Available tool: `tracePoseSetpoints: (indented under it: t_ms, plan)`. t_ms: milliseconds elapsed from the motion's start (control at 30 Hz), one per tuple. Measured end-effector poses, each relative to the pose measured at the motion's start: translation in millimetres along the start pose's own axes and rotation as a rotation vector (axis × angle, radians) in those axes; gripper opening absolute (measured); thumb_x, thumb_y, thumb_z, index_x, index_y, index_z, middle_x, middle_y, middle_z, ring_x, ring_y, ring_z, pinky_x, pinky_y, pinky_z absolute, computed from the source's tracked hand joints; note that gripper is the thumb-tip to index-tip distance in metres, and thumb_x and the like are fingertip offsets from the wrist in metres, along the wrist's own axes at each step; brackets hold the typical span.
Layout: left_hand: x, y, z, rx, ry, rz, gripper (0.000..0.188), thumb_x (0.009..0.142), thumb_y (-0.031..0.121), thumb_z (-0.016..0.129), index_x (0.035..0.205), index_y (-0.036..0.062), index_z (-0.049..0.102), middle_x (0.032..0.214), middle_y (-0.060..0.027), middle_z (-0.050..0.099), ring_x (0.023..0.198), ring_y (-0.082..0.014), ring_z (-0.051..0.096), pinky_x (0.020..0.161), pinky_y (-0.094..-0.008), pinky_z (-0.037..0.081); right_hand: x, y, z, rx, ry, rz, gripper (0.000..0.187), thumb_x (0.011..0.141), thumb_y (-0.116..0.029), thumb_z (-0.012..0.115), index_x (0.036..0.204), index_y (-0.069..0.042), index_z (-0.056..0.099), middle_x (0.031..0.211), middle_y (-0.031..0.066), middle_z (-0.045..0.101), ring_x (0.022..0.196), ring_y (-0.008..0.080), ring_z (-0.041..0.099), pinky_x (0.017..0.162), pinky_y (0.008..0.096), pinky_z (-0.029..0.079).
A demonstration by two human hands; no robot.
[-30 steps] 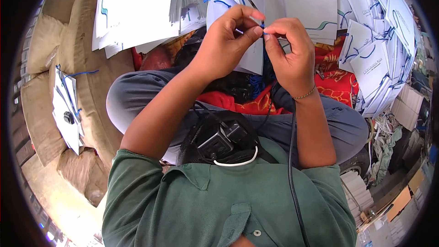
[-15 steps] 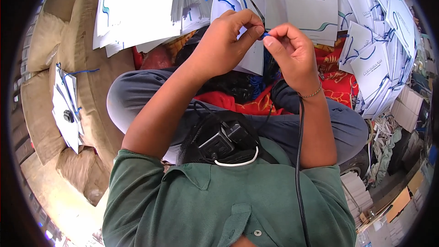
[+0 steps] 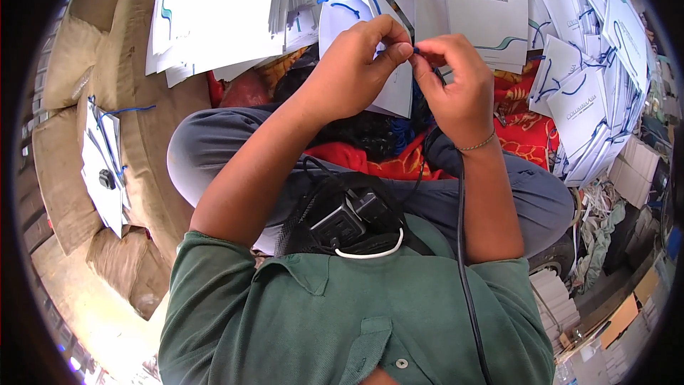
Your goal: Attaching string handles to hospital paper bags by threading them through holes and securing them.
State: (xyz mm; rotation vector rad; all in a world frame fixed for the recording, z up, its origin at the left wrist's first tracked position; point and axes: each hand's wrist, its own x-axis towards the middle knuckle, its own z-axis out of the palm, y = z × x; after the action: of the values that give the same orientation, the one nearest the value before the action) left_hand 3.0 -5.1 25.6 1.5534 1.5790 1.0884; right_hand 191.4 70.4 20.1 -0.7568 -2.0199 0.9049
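Observation:
In front of my lap, my left hand [image 3: 354, 71] and my right hand [image 3: 459, 89] meet fingertip to fingertip. Both pinch a short bit of blue cord [image 3: 416, 50] between thumb and forefinger; most of it is covered by the fingers. Behind and under the left hand stands a white paper bag [image 3: 394, 93], partly hidden, with a blue cord handle [image 3: 345, 9] at its top. Whether the pinched cord belongs to this bag I cannot tell. A bundle of blue cords [image 3: 402, 132] hangs below the hands, beside black plastic [image 3: 363, 134].
A thick stack of flat white bags [image 3: 214, 18] lies at the far left. Finished-looking bags with blue handles [image 3: 581, 100] are heaped at the right. Several bags [image 3: 100, 164] rest on the brown sofa [image 3: 135, 64]. A black cable [image 3: 462, 242] runs down past my right forearm.
My right thumb and fingers have turned and closed in on the cord near the left fingertips. The right wrist shifted slightly left. The bag's top has tipped a little to the left.

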Motion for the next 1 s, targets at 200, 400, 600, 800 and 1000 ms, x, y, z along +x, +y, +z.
tracePoseSetpoints:
  t_ms: [200,400,600,800,1000]
  plan:
    - [-1.9,8.6,9.2,-0.089,0.026,-0.142,0.021,0.112,0.02,0.068,0.111,-0.0007,0.067,0.092,-0.0074,0.071,0.087,-0.0155,0.063,0.083,-0.0331,0.052,-2.4,2.2,7.2,-0.283,0.024,-0.242,0.009,0.094,-0.006,0.075,0.102,-0.004,0.071,0.092,0.0124,0.071,0.082,0.0356,0.07,0.074,0.0452,0.058]
    - [0.5,11.6,4.2,-0.047,-0.118,-0.18,0.022,0.112,0.019,0.067,0.107,-0.0015,0.065,0.088,-0.0083,0.07,0.084,-0.0158,0.062,0.081,-0.0329,0.053,-1.0,13.7,0.1,-0.451,0.06,-0.156,0.006,0.093,-0.009,0.074,0.097,-0.006,0.07,0.085,0.0121,0.065,0.076,0.0364,0.066,0.069,0.0479,0.055]
    - [-10.0,-7.2,0.8,0.147,0.053,-0.062,0.02,0.105,0.017,0.075,0.112,0.0017,0.064,0.093,-0.0135,0.067,0.084,-0.0228,0.062,0.082,-0.0368,0.053,-4.8,49.2,6.2,-0.074,-0.093,0.171,0.017,0.102,-0.019,0.074,0.102,-0.002,0.074,0.092,0.0118,0.075,0.084,0.0317,0.073,0.072,0.0417,0.057]
    - [12.5,-16.1,8.5,0.271,0.221,-0.063,0.033,0.093,-0.002,0.075,0.121,0.0071,0.062,0.098,-0.0108,0.061,0.087,-0.0216,0.059,0.082,-0.0356,0.053,-90.2,233.7,34.0,0.057,-0.21,0.973,0.069,0.1,-0.063,0.075,0.136,-0.005,0.067,0.115,0.0058,0.073,0.091,0.0161,0.066,0.076,0.03,0.056]
    - [-11.6,24.4,-38.3,-0.048,0.345,0.104,0.039,0.095,-0.016,0.071,0.123,0.0092,0.061,0.112,0.001,0.058,0.093,-0.01,0.054,0.081,-0.0239,0.048,-74.6,174.4,43.4,0.56,-0.133,1.276,0.109,0.091,-0.083,0.072,0.163,-0.005,0.051,0.156,0.0182,0.053,0.138,0.0397,0.057,0.109,0.0591,0.05]
